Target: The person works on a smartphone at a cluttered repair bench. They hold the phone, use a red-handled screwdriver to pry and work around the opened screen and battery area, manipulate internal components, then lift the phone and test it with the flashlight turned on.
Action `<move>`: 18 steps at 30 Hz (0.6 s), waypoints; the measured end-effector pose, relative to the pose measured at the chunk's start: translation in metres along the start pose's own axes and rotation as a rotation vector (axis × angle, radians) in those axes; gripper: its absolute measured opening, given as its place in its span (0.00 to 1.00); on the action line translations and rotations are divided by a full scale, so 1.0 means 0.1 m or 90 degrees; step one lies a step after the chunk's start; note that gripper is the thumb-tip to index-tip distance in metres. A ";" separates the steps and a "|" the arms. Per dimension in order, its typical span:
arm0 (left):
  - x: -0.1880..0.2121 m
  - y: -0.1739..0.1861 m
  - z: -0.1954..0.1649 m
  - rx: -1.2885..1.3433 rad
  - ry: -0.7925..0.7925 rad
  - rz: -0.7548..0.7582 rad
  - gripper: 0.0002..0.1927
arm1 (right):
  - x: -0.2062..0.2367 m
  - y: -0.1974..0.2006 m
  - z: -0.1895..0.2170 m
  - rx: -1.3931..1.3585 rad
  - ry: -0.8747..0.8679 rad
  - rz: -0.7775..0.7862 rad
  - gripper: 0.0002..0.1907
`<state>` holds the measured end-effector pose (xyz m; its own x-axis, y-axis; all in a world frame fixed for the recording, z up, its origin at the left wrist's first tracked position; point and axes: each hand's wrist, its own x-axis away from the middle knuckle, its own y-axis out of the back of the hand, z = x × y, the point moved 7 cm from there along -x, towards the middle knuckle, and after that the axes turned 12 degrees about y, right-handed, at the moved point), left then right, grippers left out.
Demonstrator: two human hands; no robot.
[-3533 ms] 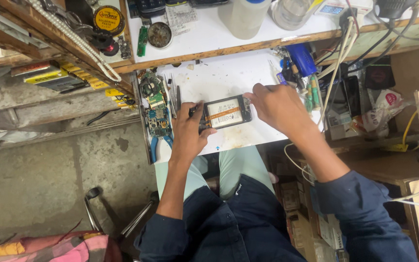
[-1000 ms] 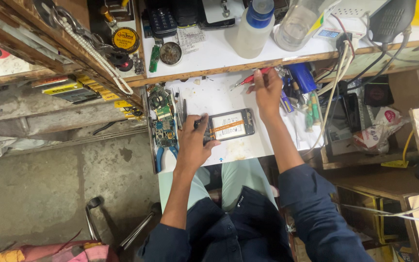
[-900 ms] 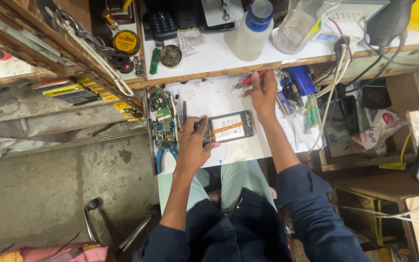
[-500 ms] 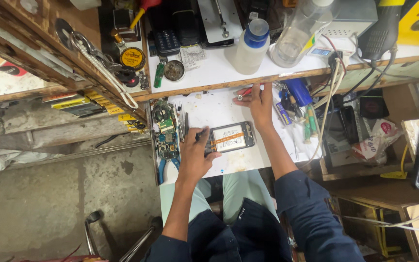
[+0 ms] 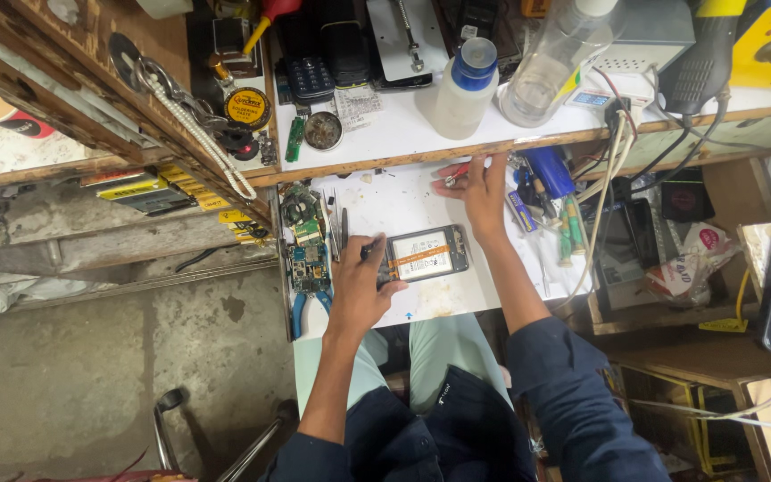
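Opened phone pinned by left hand, right hand up at red-handled tool

Left hand [image 5: 359, 284] grips the left end of the opened phone [image 5: 425, 254], lying flat on the white tabletop [image 5: 403, 201]. Right hand [image 5: 484, 186] is beyond the phone's far right corner, apart from it, fingers spread, fingertips on a red-handled tool [image 5: 450, 172]; grip cannot tell. Circuit boards [image 5: 307, 245] just left of left hand

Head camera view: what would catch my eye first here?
Probably the opened phone on the white work surface, steadied by the left hand. The right hand reaches up to a red-handled tool under the shelf edge. On the shelf above stands a white bottle with a blue cap.
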<state>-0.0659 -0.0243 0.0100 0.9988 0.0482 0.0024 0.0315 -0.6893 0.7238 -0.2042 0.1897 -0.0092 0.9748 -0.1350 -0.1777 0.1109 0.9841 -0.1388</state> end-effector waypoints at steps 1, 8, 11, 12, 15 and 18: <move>0.00 0.00 0.00 0.001 0.003 0.004 0.44 | 0.01 0.05 0.00 0.002 -0.006 -0.009 0.11; 0.01 0.01 0.00 0.002 0.007 0.001 0.44 | 0.48 0.48 0.05 0.082 0.054 -0.035 0.07; 0.00 -0.02 0.04 -0.011 0.015 0.010 0.45 | 0.68 0.53 0.14 0.100 0.096 0.000 0.12; 0.00 -0.02 0.05 -0.012 0.014 0.011 0.45 | 0.73 0.54 0.19 0.113 0.121 0.004 0.18; 0.00 -0.03 0.06 -0.010 0.010 0.008 0.45 | 0.86 0.56 0.32 0.128 0.158 0.007 0.32; 0.01 -0.04 0.06 -0.004 0.004 0.004 0.45 | 0.96 0.56 0.43 0.159 0.186 0.018 0.33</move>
<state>-0.0645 -0.0259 0.0036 0.9987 0.0485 0.0121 0.0245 -0.6857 0.7275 -0.0964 0.2369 0.0075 0.8858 -0.0996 -0.4533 0.1639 0.9809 0.1047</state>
